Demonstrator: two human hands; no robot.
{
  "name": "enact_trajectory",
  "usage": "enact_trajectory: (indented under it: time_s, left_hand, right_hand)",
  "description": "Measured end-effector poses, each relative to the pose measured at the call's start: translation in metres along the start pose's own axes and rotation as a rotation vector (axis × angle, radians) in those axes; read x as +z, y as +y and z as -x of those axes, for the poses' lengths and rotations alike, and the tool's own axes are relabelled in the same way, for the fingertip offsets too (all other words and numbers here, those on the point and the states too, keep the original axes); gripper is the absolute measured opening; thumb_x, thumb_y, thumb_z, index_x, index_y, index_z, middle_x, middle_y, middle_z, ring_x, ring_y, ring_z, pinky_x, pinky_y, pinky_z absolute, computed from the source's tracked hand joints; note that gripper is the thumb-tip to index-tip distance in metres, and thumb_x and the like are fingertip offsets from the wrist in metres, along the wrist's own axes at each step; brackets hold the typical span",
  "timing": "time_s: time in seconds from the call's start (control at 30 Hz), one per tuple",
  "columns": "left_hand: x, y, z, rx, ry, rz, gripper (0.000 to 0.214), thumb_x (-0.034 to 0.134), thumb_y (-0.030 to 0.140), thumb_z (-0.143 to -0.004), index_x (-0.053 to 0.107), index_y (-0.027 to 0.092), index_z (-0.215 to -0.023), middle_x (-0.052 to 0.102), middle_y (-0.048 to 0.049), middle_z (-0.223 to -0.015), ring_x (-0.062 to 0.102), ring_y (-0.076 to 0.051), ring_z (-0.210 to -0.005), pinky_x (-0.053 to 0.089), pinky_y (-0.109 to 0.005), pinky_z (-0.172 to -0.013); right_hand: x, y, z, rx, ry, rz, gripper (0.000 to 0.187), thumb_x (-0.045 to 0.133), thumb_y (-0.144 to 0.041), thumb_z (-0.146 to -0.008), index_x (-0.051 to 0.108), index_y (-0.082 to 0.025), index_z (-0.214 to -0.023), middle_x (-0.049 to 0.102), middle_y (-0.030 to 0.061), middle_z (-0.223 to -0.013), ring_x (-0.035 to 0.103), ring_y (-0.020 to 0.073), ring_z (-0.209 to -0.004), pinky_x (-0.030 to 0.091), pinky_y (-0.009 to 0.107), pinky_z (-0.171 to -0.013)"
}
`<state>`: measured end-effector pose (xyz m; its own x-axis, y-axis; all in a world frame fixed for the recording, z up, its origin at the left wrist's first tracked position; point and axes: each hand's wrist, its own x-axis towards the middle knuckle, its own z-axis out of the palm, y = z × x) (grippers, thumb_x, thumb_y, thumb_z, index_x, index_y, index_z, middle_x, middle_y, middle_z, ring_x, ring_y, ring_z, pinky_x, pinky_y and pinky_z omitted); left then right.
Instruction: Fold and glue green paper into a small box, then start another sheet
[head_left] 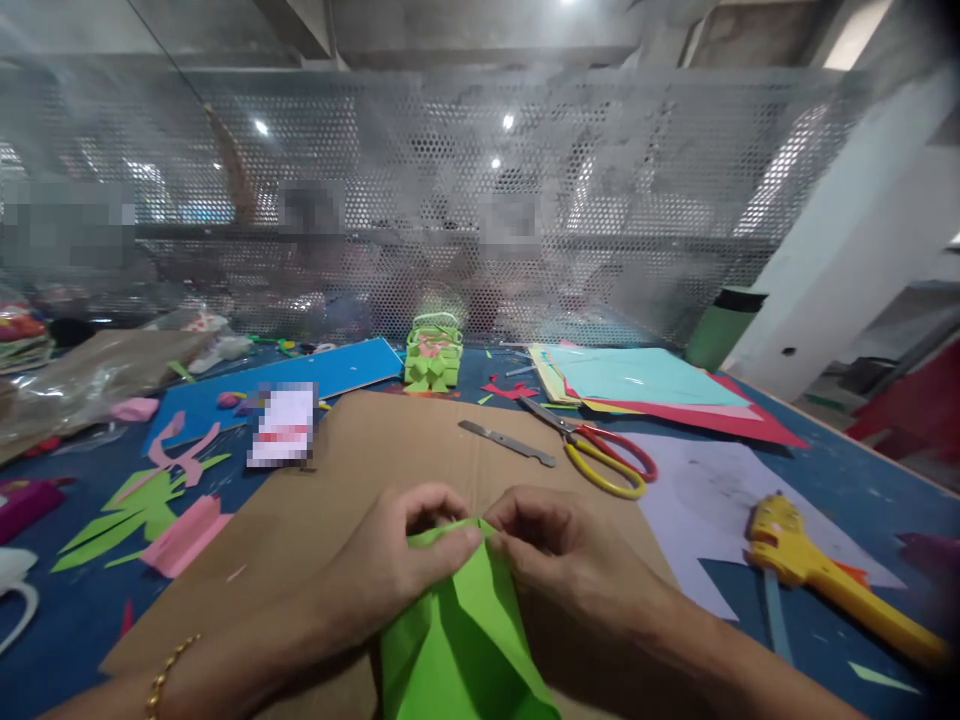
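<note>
A folded sheet of bright green paper [461, 640] lies over a brown cardboard sheet [360, 460] in front of me. My left hand [397, 560] pinches the paper's top edge from the left, fingers curled closed. From the right, my right hand [559, 555] pinches the same top edge, thumb and fingers pressed together. The two hands almost meet at the paper's upper tip.
Scissors with red and yellow handles [600, 455] and a metal blade [506, 442] lie just beyond my hands. A yellow glue gun [817, 575] rests at the right. Coloured paper sheets [645, 385], a green paper craft [433, 355], pink and green cut-outs [161, 500] surround the cardboard. A perforated metal screen [450, 200] stands behind.
</note>
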<state>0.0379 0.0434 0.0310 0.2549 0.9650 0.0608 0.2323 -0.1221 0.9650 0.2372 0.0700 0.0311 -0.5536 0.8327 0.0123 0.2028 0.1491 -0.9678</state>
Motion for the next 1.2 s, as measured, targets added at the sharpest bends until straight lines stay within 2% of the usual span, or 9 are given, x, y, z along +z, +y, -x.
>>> enact_trajectory:
  time_s: [0.1,0.3,0.47,0.57,0.63,0.73,0.87,1.0,1.2]
  left_hand:
    - [0.004,0.003,0.002,-0.003,0.031,-0.021,0.022,0.065,0.036,-0.081,0.063,0.016,-0.072,0.056,0.0007,-0.067,0.052,-0.014,-0.065,0.040,-0.023,-0.059]
    - [0.003,0.001,0.001,-0.088,-0.009,0.096,0.026,0.066,0.040,-0.081,0.071,0.014,-0.081,0.064,-0.0029,-0.076,0.055,-0.015,-0.070,0.042,-0.023,-0.060]
    - [0.002,-0.003,0.000,-0.134,-0.044,0.121,0.026,0.067,0.039,-0.079,0.072,0.014,-0.077,0.062,-0.0012,-0.071,0.053,-0.013,-0.065,0.040,-0.023,-0.059]
    - [0.001,-0.002,-0.001,-0.130,-0.019,0.125,0.024,0.066,0.037,-0.079,0.071,0.014,-0.075,0.061,-0.0005,-0.070,0.052,-0.013,-0.065,0.040,-0.023,-0.058]
    - [0.000,-0.001,-0.002,-0.107,-0.003,0.104,0.022,0.064,0.035,-0.079,0.070,0.014,-0.074,0.060,0.0003,-0.068,0.051,-0.013,-0.065,0.039,-0.022,-0.058]
    - [-0.001,-0.002,-0.002,-0.082,-0.016,0.075,0.018,0.063,0.031,-0.080,0.068,0.015,-0.073,0.057,0.0020,-0.067,0.050,-0.012,-0.065,0.038,-0.021,-0.057]
    - [0.000,-0.002,0.000,-0.118,-0.038,0.096,0.019,0.063,0.032,-0.081,0.067,0.015,-0.073,0.056,0.0026,-0.066,0.049,-0.011,-0.063,0.037,-0.021,-0.056]
    - [0.003,0.000,0.001,-0.113,-0.033,0.098,0.020,0.063,0.033,-0.080,0.068,0.015,-0.072,0.057,0.0017,-0.066,0.050,-0.012,-0.063,0.039,-0.022,-0.057]
    - [0.004,0.004,0.002,-0.075,-0.046,0.050,0.019,0.062,0.030,-0.080,0.069,0.013,-0.074,0.058,0.0014,-0.068,0.051,-0.012,-0.067,0.039,-0.022,-0.059]
  right_hand:
    - [0.002,0.002,0.001,-0.011,0.007,-0.022,0.026,0.066,-0.042,-0.086,0.064,-0.017,-0.085,0.059,-0.0007,-0.072,0.050,0.0110,-0.063,0.040,0.023,-0.056]
    - [0.000,0.006,0.001,-0.117,0.037,0.034,0.016,0.064,-0.030,-0.089,0.059,-0.020,-0.101,0.057,-0.0027,-0.077,0.053,0.0108,-0.068,0.043,0.022,-0.061]
    - [0.003,-0.002,0.006,-0.175,0.041,0.173,0.008,0.059,-0.028,-0.093,0.056,-0.021,-0.095,0.059,-0.0014,-0.079,0.053,0.0108,-0.066,0.044,0.023,-0.058]
    - [0.005,-0.002,0.008,-0.209,0.081,0.292,0.005,0.057,-0.026,-0.095,0.058,-0.022,-0.093,0.061,-0.0012,-0.078,0.055,0.0118,-0.067,0.044,0.024,-0.059]
    - [0.005,0.001,0.008,-0.309,0.133,0.453,0.008,0.056,-0.023,-0.096,0.058,-0.022,-0.089,0.060,-0.0010,-0.075,0.054,0.0125,-0.066,0.041,0.025,-0.058]
    - [0.005,0.004,0.011,-0.551,0.195,0.736,0.011,0.051,-0.018,-0.099,0.059,-0.021,-0.092,0.062,0.0024,-0.078,0.055,0.0151,-0.069,0.039,0.029,-0.061]
    - [0.001,0.002,0.018,-0.683,0.110,0.968,0.018,0.042,-0.013,-0.099,0.059,-0.018,-0.106,0.063,0.0076,-0.084,0.054,0.0196,-0.072,0.038,0.034,-0.063]
    - [-0.001,-0.002,0.023,-0.777,0.035,1.061,0.022,0.041,-0.010,-0.096,0.056,-0.013,-0.112,0.063,0.0107,-0.088,0.053,0.0217,-0.075,0.039,0.038,-0.066]
    - [0.001,0.001,0.021,-0.846,0.112,1.011,0.017,0.043,-0.006,-0.095,0.057,-0.012,-0.103,0.058,0.0068,-0.081,0.047,0.0189,-0.070,0.036,0.034,-0.062]
